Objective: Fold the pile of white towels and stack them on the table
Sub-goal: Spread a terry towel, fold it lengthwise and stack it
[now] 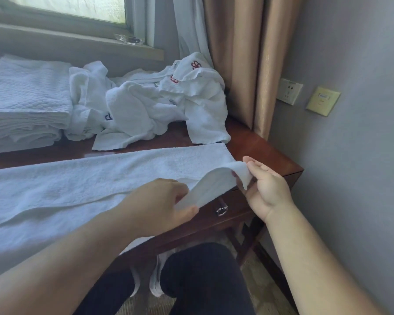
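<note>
The long white terry towel (pixel 96 178) lies flat along the dark wooden surface (pixel 266 151), long axis running leftward. Left hand (pixel 162 201) and right hand (pixel 264 185) both pinch its lifted right end; fold goes left.

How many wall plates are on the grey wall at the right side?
2. A white socket is beside the curtain, and a yellowish plate is just to its right. Others may be hidden behind the curtain.
</note>
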`<state>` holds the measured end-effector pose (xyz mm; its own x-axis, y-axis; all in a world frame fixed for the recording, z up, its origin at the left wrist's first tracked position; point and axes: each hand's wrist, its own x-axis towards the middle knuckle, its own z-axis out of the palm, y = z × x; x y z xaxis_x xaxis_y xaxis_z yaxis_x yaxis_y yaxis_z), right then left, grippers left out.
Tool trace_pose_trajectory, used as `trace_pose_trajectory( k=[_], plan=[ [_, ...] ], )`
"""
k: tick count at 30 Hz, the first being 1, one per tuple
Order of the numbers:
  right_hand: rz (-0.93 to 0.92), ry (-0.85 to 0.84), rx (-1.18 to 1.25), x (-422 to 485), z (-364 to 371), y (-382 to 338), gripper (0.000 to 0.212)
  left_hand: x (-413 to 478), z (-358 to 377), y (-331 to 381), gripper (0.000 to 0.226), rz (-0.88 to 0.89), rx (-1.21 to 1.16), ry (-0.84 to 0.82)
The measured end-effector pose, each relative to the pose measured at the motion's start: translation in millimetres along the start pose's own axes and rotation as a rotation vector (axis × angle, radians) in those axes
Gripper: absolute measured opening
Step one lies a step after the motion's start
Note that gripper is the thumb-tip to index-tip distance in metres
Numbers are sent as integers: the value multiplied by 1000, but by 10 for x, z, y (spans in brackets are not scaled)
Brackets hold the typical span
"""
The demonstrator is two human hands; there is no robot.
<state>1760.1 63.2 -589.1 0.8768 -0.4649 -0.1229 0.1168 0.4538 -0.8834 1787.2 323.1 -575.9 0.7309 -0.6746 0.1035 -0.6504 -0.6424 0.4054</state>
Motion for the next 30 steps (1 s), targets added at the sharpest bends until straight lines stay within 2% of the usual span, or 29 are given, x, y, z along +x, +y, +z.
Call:
trace_pose_trajectory(
  k=[4,6,9,11,14,19,26,30],
  plan=[
    [84,-113,52,67,16,-73,33,137,-43,-84,40,-140,-164,-2],
    [51,-170,-88,95,12,-84,35,203,-84,-127,40,-185,-192,57],
    [-225,-103,-660,120,64,-79,11,321,-174,-162,37,-201,-131,115],
    [-494,18,-1007,175,84,-117,23,401,-261,-181,38,-195,-53,148],
    [-716,9,-1191,242,164,-200,33,525,-416,-267,44,-181,21,201],
    [-651,-59,-1215,490,339,-259,57,775,-609,-459,44,-150,186,167],
    [-645,1,-1319,897,546,-182,51,1128,-619,-713,44,-145,401,150],
    [-555,85,-1416,1056,567,-103,52,1256,-475,-860,41,-69,444,146]
  ],
)
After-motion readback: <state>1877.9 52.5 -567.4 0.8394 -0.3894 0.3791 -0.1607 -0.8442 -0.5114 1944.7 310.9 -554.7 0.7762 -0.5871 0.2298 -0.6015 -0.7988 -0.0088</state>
